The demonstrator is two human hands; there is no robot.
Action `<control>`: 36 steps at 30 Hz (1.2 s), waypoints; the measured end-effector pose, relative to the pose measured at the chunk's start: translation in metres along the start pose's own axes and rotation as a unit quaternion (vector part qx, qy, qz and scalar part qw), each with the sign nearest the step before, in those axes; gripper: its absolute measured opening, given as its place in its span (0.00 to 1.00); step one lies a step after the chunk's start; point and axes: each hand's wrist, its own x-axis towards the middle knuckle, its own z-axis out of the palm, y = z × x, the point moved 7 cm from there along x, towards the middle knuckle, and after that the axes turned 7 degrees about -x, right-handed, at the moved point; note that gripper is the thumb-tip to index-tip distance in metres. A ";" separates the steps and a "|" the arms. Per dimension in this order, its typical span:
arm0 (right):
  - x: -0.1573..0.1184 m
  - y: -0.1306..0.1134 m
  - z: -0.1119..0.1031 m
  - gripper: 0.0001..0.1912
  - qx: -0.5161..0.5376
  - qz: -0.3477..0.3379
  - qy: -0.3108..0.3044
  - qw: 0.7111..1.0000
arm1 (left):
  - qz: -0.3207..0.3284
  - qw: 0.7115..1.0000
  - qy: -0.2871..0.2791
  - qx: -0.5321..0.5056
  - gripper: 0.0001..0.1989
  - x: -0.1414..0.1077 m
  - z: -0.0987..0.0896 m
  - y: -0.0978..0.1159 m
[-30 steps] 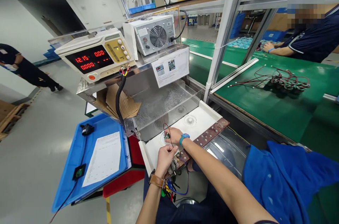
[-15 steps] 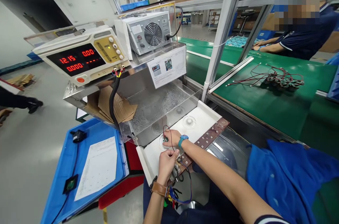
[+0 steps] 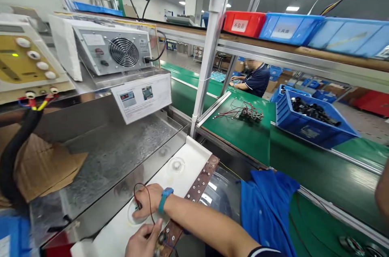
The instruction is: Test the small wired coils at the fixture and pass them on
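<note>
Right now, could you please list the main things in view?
Instrument: one, cream, upper left
Fan unit: one, grey, beside instrument
Bins: three, red and blue, upper right
Parts crate: one, blue, right
Wired pile: one, dark, on green bench
Cloth: one, blue, lower right
Co-worker: one, navy shirt, background
Tray: one, white, lower middle
Wire loop: one, dark red, above tray
Left hand: one, bare, pinching wire loop
Right hand: one, bare, over tray

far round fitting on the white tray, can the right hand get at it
Probably yes: the right hand is over the same white tray, with bare surface up to the round fitting, though a dark wire looping across the hand might hinder.
</note>
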 end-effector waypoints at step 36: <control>-0.012 -0.005 -0.015 0.21 0.013 0.008 -0.036 0.999 | 0.074 0.994 0.079 0.030 0.26 -0.015 -0.001 0.019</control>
